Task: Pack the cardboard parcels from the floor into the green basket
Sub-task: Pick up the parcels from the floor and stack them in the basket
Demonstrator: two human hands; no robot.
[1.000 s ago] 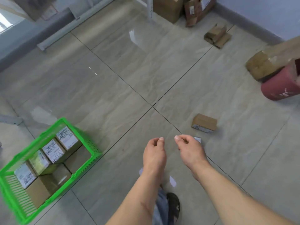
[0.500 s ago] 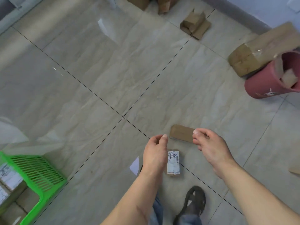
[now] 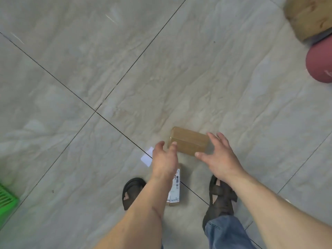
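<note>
step: grab brown parcel [image 3: 188, 141] off floor [image 3: 89, 69] | left hand [image 3: 164, 161] and right hand [image 3: 218, 156] flank it, fingers spread, nothing held | advice: clamp both short ends squarely, lift level, then carry to green basket [image 3: 7, 202]

Parcels on the tiles, basket at the edge

A plain brown parcel [image 3: 188, 141] lay flat at lower centre; a labelled parcel [image 3: 174, 190] lay below it; the green basket [image 3: 7, 203] showed one corner lower left.

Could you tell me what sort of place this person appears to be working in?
Probably a parcel sorting or storage room, though that is a guess. The floor is large glossy tiles, small cardboard parcels lie loose on it, one plain and one labelled, and a green basket stands at the left edge.
</note>
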